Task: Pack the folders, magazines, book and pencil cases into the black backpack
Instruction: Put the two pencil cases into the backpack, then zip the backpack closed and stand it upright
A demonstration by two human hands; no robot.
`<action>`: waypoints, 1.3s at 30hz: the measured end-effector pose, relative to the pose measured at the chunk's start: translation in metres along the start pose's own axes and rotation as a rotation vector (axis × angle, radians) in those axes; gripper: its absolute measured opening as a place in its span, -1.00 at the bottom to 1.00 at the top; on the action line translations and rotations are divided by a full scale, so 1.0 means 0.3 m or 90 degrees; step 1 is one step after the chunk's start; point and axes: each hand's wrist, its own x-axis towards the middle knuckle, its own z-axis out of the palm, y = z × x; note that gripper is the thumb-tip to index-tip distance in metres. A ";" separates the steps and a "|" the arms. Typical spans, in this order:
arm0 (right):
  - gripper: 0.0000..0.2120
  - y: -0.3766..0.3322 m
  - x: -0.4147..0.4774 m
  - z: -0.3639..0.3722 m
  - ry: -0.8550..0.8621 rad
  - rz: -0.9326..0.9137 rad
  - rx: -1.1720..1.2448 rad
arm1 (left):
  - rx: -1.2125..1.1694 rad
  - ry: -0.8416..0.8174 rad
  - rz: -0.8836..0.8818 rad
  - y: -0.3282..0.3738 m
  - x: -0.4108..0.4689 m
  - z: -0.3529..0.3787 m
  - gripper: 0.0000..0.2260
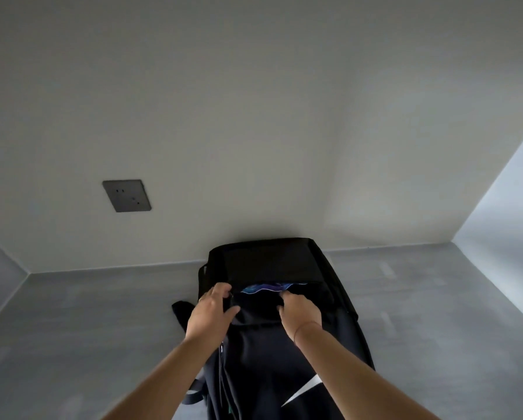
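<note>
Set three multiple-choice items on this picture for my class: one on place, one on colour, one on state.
1. Where is the black fabric backpack? A on a chair; B on the grey surface by the white wall; C on a hook.
2. What colour shows inside it? A red; B yellow; C blue-purple.
3. What are the left hand and right hand doing? A gripping its open edge; B hanging idle; C holding a pen.
Key: B, it lies at the wall's foot; C, a blue-purple item shows inside; A, both curl on the fabric.
</note>
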 end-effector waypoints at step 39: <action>-0.89 -0.218 -0.020 0.043 0.031 -0.085 0.330 | -0.203 0.018 -0.048 -0.021 -0.004 0.035 -0.81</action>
